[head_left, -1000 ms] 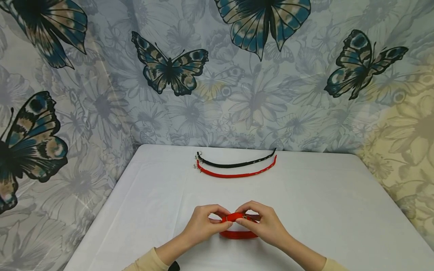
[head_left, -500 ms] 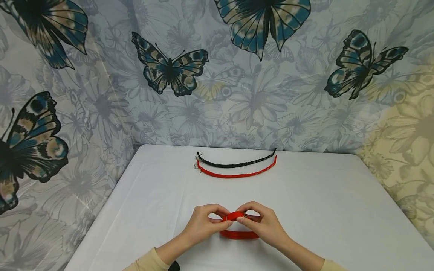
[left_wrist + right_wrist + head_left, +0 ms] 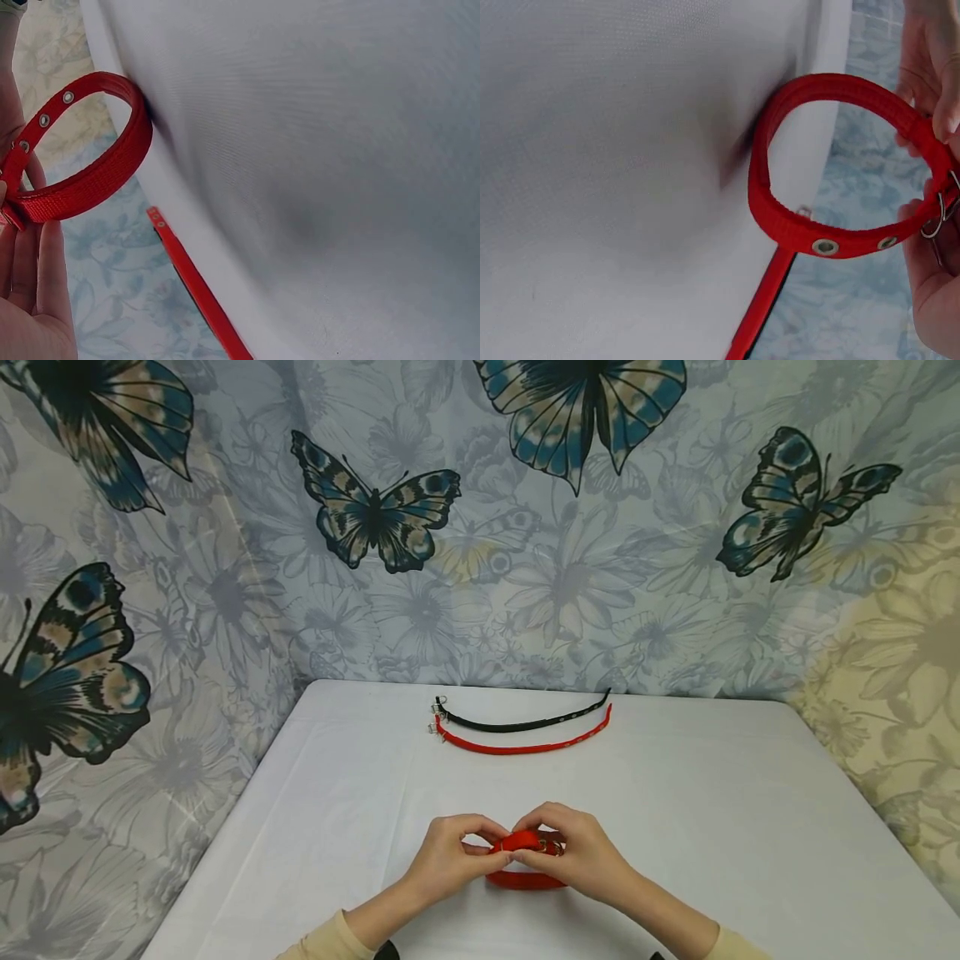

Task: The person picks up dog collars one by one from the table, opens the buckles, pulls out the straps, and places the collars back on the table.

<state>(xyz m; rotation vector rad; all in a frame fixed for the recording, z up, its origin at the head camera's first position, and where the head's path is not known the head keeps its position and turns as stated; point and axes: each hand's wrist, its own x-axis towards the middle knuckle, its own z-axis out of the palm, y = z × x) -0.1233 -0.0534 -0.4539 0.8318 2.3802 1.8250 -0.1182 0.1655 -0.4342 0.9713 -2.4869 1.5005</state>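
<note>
A red pet collar (image 3: 527,881), bent into a loop, stands at the near middle of the table. My left hand (image 3: 448,853) pinches the top of the loop between thumb and fingers from the left. On the other side my right hand (image 3: 581,853) pinches the same stretch, its fingertips close to the left ones. Metal hardware (image 3: 552,845) shows beneath the right fingers. In the right wrist view, the collar (image 3: 810,238) has metal eyelets (image 3: 826,247) and a metal ring (image 3: 939,217) beside the fingers. How far the strap passes through the buckle is hidden by the fingers.
Toward the back of the white table (image 3: 675,793) lie a black collar (image 3: 517,727) and another red collar (image 3: 517,749), both stretched out in parallel curves with buckles at the left. A butterfly-patterned cloth (image 3: 562,577) hangs behind the table.
My right fingers have slid left along the top of the collar, closer to the left fingertips, uncovering more of the metal hardware. The left hand stays nearly still.
</note>
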